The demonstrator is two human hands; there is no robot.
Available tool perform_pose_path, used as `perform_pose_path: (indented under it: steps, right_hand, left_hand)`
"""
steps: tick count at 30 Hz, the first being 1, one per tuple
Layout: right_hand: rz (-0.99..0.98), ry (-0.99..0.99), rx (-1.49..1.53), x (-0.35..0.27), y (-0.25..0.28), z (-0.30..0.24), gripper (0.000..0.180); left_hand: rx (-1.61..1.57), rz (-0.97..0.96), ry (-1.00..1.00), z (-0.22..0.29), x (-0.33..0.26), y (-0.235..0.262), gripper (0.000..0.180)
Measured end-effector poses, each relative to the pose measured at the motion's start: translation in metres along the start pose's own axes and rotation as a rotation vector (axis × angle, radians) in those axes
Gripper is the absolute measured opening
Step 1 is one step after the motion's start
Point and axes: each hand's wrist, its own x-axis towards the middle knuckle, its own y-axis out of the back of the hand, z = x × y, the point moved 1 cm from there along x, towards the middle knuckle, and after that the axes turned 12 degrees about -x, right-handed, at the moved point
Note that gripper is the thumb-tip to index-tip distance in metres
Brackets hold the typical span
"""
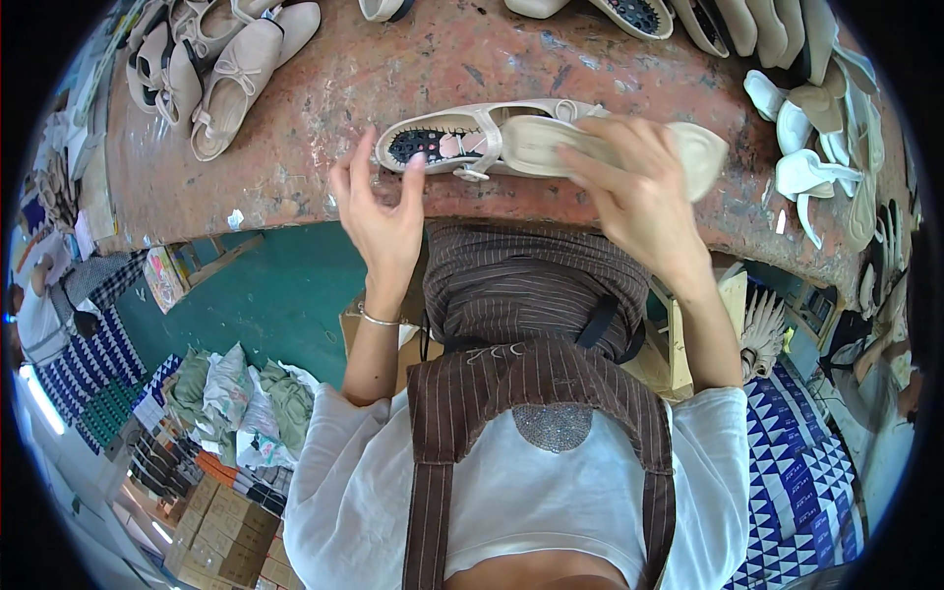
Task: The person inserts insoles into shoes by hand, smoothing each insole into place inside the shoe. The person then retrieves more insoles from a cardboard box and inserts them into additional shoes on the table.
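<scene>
Beige and slim, a smooth closed-heel shoe with a buckled strap [485,138] lay near the close edge of a red-brown, paint-scuffed workbench [315,187] in the head view, directly before the person. Its strap and buckle were already attached, but the black perforated base [418,146] showed bare at the heel, and a pale beige, round-ended insole [536,147] covered the front part rather than sitting down inside; seating it looked, as a judgement, still undone. The shoe's long axis ran left to right, roughly along the bench edge, heel to the left and toe end to the right, where the right hand hid it. The insole lay along nearly the same line, its rounded end leftward. The left hand [382,221] was spread, thumb and forefinger wide apart about the heel. The right hand [644,202] lay over the insole, blurred; whether it gripped or merely pressed could not be told.
</scene>
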Motion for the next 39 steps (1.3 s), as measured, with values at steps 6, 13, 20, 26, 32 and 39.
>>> perform_pose_path:
  steps: [6, 13, 20, 26, 32, 39]
  right_hand:
    - [0.035, 0.016, 0.289, 0.037, -0.053, -0.015, 0.014]
    - [-0.067, -0.031, 0.405, 0.054, -0.082, -0.037, 0.020]
    - [-0.090, -0.075, 0.415, 0.058, -0.095, -0.049, 0.021]
    - [-0.180, 0.080, 0.227, 0.052, -0.098, -0.055, 0.034]
    - [-0.219, 0.257, 0.060, 0.055, -0.091, -0.067, 0.040]
    - [-0.128, 0.156, -0.295, 0.035, -0.071, -0.062, 0.020]
  left_hand:
    - [-0.348, -0.161, 0.180, -0.009, 0.008, -0.004, 0.078]
    - [-0.383, -0.200, 0.159, -0.023, 0.010, 0.000, 0.078]
    - [-0.521, -0.064, 0.244, -0.039, 0.024, -0.011, 0.035]
    - [-0.595, -0.032, 0.451, -0.045, 0.034, -0.015, 0.014]
    - [-0.483, -0.093, 0.347, -0.043, 0.042, -0.015, 0.011]
    - [-0.309, -0.183, 0.294, -0.031, 0.039, -0.008, 0.011]
